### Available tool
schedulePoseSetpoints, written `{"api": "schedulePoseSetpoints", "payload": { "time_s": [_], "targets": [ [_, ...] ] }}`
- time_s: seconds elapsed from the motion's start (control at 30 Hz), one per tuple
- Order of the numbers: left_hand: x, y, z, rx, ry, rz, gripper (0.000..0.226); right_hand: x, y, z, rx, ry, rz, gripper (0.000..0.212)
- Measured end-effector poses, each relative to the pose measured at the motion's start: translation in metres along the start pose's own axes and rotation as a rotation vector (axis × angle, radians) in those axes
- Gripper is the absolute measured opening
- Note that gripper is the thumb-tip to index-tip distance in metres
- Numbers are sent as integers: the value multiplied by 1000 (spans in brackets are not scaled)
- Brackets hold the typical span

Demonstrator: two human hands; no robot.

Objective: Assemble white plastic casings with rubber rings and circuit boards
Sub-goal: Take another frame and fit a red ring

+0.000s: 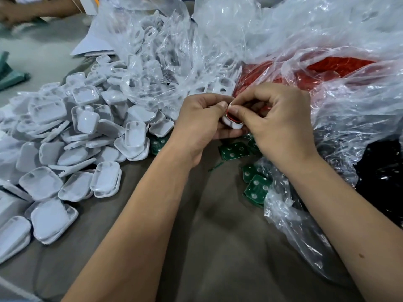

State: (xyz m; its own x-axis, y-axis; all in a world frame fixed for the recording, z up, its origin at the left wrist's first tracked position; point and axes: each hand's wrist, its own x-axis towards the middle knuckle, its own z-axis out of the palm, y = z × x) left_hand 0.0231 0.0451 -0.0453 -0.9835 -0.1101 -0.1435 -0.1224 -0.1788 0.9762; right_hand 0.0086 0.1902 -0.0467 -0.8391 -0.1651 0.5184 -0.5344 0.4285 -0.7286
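Both hands meet at the middle of the view over one white plastic casing (234, 125). My left hand (200, 118) grips the casing from the left and underneath. The fingers and thumb of my right hand (277, 118) pinch a red rubber ring (231, 116) against the casing's rim. Most of the casing is hidden by the fingers. Green circuit boards (234, 150) lie loose on the table just below the hands, with more circuit boards (257, 187) at the edge of a plastic bag.
A large heap of white casings (82, 136) covers the table's left side. A clear bag of white parts (157, 68) sits behind it. A clear bag of red rings (316, 68) lies at the right. Another person's arm (32, 7) shows at top left. Brown table (218, 247) lies in front.
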Motion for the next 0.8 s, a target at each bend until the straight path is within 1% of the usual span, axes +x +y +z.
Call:
{"api": "schedulePoseSetpoints", "payload": {
  "time_s": [0.33, 0.8],
  "targets": [
    [-1, 0, 0, 3, 19, 23, 21, 3, 4, 0, -17, -25, 24, 4],
    [-2, -2, 3, -62, 56, -3, 19, 2, 3, 0, -37, 17, 11, 4]
  ]
}}
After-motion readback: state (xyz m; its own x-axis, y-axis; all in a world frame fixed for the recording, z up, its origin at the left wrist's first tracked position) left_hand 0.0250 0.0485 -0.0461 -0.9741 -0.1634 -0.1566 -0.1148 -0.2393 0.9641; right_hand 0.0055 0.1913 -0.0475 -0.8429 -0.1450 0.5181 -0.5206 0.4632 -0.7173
